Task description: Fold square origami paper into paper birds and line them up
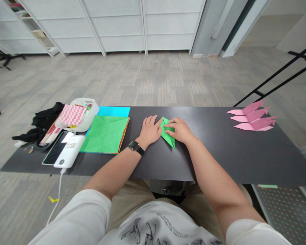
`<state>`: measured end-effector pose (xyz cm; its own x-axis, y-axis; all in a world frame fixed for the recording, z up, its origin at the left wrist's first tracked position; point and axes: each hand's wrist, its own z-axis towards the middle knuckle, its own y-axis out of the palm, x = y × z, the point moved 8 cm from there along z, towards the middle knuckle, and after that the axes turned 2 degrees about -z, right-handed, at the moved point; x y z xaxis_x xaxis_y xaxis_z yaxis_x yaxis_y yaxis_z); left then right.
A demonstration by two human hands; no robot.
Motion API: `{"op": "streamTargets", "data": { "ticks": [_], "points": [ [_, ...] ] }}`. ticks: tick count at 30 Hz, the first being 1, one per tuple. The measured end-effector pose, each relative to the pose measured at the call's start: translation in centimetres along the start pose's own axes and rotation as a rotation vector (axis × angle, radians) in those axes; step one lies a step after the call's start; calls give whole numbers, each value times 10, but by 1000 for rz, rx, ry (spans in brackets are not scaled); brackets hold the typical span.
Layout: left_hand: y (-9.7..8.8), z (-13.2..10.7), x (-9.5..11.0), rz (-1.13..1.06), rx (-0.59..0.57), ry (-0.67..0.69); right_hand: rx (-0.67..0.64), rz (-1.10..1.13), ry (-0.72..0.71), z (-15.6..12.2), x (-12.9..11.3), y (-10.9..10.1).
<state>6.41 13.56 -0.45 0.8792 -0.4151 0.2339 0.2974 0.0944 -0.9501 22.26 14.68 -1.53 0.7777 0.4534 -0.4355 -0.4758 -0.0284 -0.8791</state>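
Note:
A green folded paper piece (168, 136), pointed at both ends, lies on the dark table (219, 149) in front of me. My left hand (150, 130) rests flat beside its left edge, fingers stretched out, thumb touching the paper. My right hand (180, 130) lies on top of the paper's right side, fingers pressed down along a fold near its upper end. A watch sits on my left wrist.
A stack of coloured paper sheets (105, 134), green on top, lies to the left. Further left are a white tray (78, 117) with patterned paper, a phone (55, 153), a white power bank (69, 151) and black cloth. Pink folded pieces (253, 119) sit far right.

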Motion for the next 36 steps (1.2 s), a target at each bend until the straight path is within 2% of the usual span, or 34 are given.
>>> {"op": "streamTargets", "data": {
  "ticks": [7,12,21,28,36],
  "points": [
    [5,1,0,56,-3,-7,22,-17,-3,1,2,2],
    [7,-9,5,67,-16,32,27,-13,0,4,7,6],
    [3,-46,29,71,13,-66,46,-26,1,5,6,6],
    [4,-71,58,42,-13,-48,34,-24,6,5,6,7],
    [3,-81,64,34,-38,-85,37,-18,11,5,9,9]
  ]
}}
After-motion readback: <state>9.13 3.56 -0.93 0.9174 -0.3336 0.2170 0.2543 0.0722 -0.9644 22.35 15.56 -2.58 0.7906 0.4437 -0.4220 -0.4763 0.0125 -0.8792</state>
